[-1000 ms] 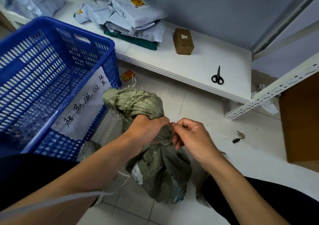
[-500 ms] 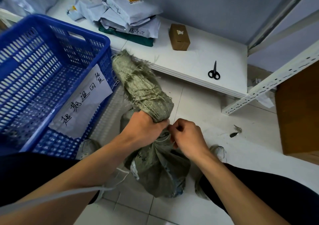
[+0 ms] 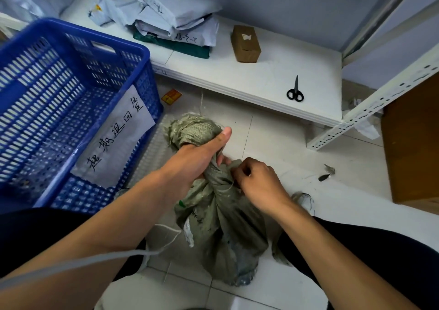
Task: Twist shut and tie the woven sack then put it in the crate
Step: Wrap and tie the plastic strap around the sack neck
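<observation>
A paper sheet [image 3: 116, 138] on the crate [image 3: 71, 84] wall bears handwritten Chinese characters in black, too loose to read surely; the top parcel [image 3: 175, 3] on the shelf [image 3: 261, 77] carries a yellow sticker with print too small to make out; a lower parcel shows pen marks like "18-5-7"; faint dark writing on the sack [image 3: 221, 226] is creased and illegible. The sack stands on the floor tiles between the person's knees, just right of the crate and outside it. The left hand [image 3: 197, 157] grasps its twisted neck, thumb laid along the frayed top; the right hand [image 3: 259, 181], fingers curled, pinches a thin string [image 3: 230, 187] at the neck, mostly hidden under the fingers. Scissors [image 3: 295, 91] and a brown box [image 3: 245, 43] lie on the shelf.
</observation>
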`<state>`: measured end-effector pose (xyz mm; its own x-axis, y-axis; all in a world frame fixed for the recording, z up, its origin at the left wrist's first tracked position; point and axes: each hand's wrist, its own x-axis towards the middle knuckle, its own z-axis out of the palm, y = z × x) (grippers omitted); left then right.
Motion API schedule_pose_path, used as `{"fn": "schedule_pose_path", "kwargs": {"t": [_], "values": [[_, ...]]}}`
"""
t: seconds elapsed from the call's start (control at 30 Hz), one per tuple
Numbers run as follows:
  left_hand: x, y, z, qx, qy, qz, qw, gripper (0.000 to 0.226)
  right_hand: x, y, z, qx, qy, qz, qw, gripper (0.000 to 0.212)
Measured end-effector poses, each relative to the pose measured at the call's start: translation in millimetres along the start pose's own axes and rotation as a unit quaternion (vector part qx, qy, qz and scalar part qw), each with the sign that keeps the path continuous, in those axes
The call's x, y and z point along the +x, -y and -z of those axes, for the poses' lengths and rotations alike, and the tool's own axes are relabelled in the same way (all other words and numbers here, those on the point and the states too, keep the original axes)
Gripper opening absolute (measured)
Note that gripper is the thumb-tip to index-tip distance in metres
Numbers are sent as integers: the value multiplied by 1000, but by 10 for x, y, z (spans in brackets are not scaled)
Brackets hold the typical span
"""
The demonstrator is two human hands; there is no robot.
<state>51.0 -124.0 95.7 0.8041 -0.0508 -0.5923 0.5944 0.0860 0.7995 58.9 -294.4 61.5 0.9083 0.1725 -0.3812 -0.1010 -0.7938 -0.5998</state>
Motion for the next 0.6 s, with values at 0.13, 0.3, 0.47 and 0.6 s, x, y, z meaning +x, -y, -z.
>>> {"fn": "schedule_pose_path", "kwargs": {"t": [0.13, 0.3, 0.47, 0.6], "values": [[-22, -8, -30, 8, 13, 45, 999, 67, -55, 28, -11, 13, -12, 44, 999, 12], [-25, -28, -66, -20, -6, 71, 997, 64, -102, 116, 71, 131, 70, 51, 988, 29], [-5, -14, -51, -37, -19, 66, 997, 64, -137, 88, 28, 137, 174, 43, 974, 52], [-3, 15, -60, -13, -32, 37, 999, 65, -141, 89, -25, 54, 77, 102, 990, 46]]}}
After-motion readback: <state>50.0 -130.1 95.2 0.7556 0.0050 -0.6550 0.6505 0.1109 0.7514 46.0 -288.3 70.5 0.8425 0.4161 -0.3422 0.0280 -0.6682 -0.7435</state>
